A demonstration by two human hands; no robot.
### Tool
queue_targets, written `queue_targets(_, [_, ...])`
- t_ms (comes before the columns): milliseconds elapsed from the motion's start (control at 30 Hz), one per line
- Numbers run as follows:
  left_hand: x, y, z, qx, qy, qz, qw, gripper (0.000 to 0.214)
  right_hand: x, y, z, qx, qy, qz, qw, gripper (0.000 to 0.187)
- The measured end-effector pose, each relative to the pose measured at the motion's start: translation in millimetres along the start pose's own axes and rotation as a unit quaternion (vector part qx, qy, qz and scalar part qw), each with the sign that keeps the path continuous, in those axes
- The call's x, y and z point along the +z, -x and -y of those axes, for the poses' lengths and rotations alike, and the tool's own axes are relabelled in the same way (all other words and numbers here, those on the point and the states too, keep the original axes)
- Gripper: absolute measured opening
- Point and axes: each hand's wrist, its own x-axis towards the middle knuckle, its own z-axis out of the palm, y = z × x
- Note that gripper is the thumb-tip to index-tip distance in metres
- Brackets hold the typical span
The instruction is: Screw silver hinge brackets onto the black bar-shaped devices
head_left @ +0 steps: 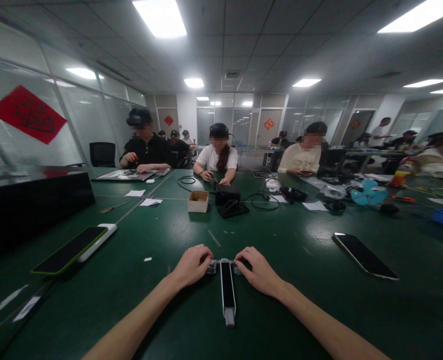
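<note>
A long, narrow black device with a silver frame (pixel 228 290) lies on the green table (pixel 300 310), pointing toward me. My left hand (pixel 191 265) is closed on the left side of its far end. My right hand (pixel 257 269) is closed on the right side of that same end. Small metal parts show between my fingers at the device's head, but I cannot make out what they are.
A phone on a white block (pixel 73 248) lies at left, another dark phone (pixel 364 255) at right. A small cardboard box (pixel 198 201) and black gear with cables (pixel 231 202) sit farther back. Several people work across the table. A dark cabinet (pixel 26 200) stands far left.
</note>
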Motion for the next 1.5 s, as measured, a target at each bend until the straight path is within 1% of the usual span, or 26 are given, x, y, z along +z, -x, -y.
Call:
queue_targets(100, [0.6,1.0,-0.3,0.005,0.005,0.017,1.0,0.024,-0.3,-0.1,0.5,-0.001,-0.001,0.001,1.0,0.025])
queue_targets(200, [-0.7,1.6,-1.3,0.007,0.025,-0.003,1.0,0.024,0.2,-0.3,0.8,0.003,-0.005,0.001,1.0,0.025])
queue_targets(300, [-2.0,1.6,-1.4,0.005,0.023,-0.014,1.0,0.024,0.6,-0.3,0.9,0.013,-0.009,0.004,1.0,0.025])
queue_targets(467, [0.8,1.8,1.0,0.016,-0.008,0.013,1.0,0.028,0.1,-0.2,2.2,0.011,-0.004,-0.002,1.0,0.026])
queue_targets(667, [0.7,1.9,-0.5,0.035,-0.007,-0.019,0.999,0.031,0.9,-0.7,1.3,-0.01,0.008,-0.008,1.0,0.028])
queue_targets(867, [1.3,1.7,-0.2,0.038,-0.04,0.004,0.998,0.031,0.8,0.0,0.9,-0.001,-0.007,-0.002,1.0,0.029])
queue_targets(1000, [-1.7,2.6,-2.2,0.052,-0.029,-0.021,0.998,0.03,-0.3,0.1,2.1,-0.006,-0.004,-0.007,1.0,0.029])
queue_targets(1100, [-3.7,2.9,-3.1,0.055,-0.024,-0.028,0.998,0.03,-0.9,-0.1,2.8,-0.005,-0.005,-0.01,1.0,0.029])
queue_targets(1333, [1.7,2.2,0.7,0.043,-0.053,0.004,0.998,0.03,-1.7,0.0,2.9,0.001,-0.006,-0.007,1.0,0.027])
queue_targets(1500, [2.8,2.2,1.6,0.045,-0.055,0.005,0.997,0.03,-0.6,0.0,1.6,-0.007,-0.007,-0.019,1.0,0.024])
